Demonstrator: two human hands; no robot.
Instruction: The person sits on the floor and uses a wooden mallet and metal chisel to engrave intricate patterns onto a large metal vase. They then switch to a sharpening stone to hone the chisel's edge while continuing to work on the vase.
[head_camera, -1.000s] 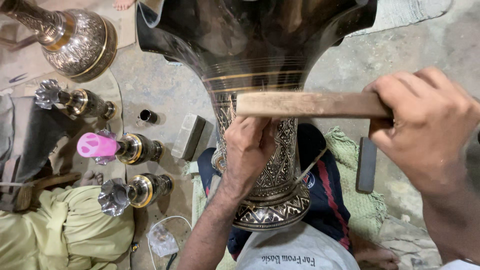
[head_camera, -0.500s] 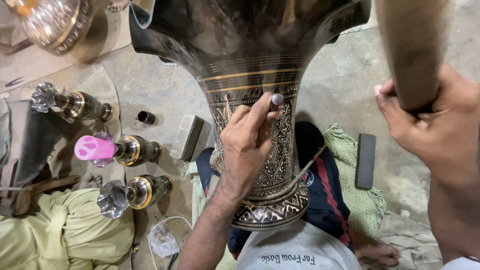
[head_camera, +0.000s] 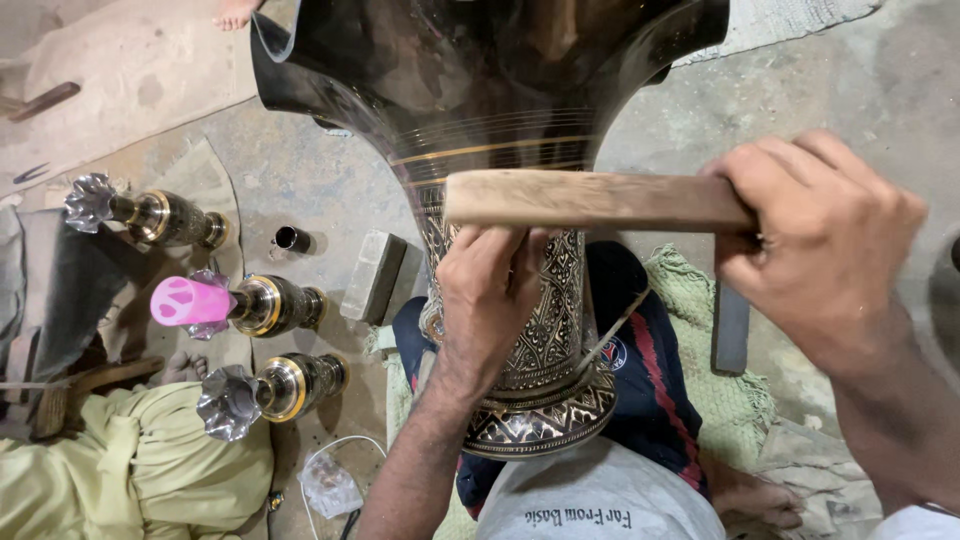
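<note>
Brass and black, the big engraved vase (head_camera: 520, 300) lay propped on my lap over the concrete floor (head_camera: 860, 90), its flared mouth pointing away from me in the head view. My left hand (head_camera: 490, 300) was clenched against the patterned neck, and I could not tell what tool, if any, it pinched, while my right hand (head_camera: 820, 240) gripped a wooden stick (head_camera: 590, 200) held level just above the left knuckles. Three smaller brass vases (head_camera: 270, 305) lay on the floor to my left, one capped in pink.

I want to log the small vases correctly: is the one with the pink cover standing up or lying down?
Lying down. The vase with the pink cover rests on its side on the floor, its mouth pointing left.
</note>
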